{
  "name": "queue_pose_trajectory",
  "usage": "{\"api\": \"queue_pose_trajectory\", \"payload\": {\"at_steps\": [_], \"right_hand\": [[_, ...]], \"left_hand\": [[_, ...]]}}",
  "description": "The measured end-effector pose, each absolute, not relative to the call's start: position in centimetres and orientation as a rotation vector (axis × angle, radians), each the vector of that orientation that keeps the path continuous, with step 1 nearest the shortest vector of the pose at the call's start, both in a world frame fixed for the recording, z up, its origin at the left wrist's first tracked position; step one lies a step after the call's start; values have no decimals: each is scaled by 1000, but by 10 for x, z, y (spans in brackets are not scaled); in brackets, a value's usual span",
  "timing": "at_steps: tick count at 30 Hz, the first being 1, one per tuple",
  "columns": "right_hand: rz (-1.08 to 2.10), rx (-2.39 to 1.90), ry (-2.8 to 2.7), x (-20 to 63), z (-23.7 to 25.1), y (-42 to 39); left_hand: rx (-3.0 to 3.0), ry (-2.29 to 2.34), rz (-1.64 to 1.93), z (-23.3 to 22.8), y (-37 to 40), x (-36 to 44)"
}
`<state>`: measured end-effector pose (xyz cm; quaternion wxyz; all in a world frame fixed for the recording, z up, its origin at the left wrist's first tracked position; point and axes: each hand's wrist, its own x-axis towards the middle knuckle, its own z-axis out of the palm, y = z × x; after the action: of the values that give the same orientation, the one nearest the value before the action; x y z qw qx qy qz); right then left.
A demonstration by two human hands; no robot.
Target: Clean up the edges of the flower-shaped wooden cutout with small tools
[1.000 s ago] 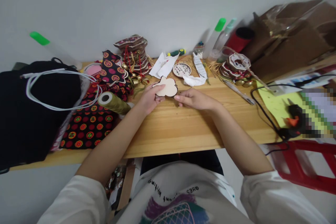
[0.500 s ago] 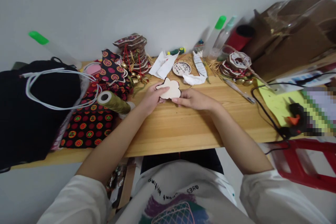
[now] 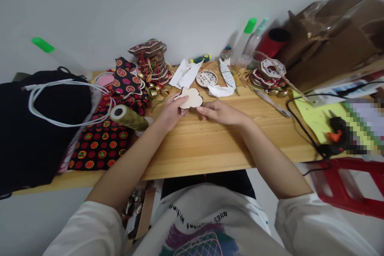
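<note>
Above the middle of the wooden table, my left hand grips a pale flower-shaped wooden piece with dark edges, its thumb lying on top. My right hand is closed at the piece's lower right edge, thumb and fingers pressed together there; its other fingers are curled under and partly hidden. Just beyond the piece lie a round wooden tag with printed marks, a crumpled white paper and a white strip.
On the left are a green thread spool, patterned cloth, a white cable on a black bag and stacked ornaments. To the right stand more ornaments, a pen, a cardboard box and a black-handled tool.
The flower-shaped piece has shifted slightly left and up and has tilted, showing more of its dark lower edge. My left hand moved with it; my right hand stays at its edge.
</note>
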<state>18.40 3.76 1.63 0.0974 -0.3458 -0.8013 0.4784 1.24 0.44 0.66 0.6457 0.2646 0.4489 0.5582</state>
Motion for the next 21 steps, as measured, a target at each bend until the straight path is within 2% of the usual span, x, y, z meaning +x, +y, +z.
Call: {"api": "queue_pose_trajectory", "payload": {"at_steps": [21], "right_hand": [[1445,-985,-2289,183,15,38]], "left_hand": [[623,1007,1264,8,3,12]]}}
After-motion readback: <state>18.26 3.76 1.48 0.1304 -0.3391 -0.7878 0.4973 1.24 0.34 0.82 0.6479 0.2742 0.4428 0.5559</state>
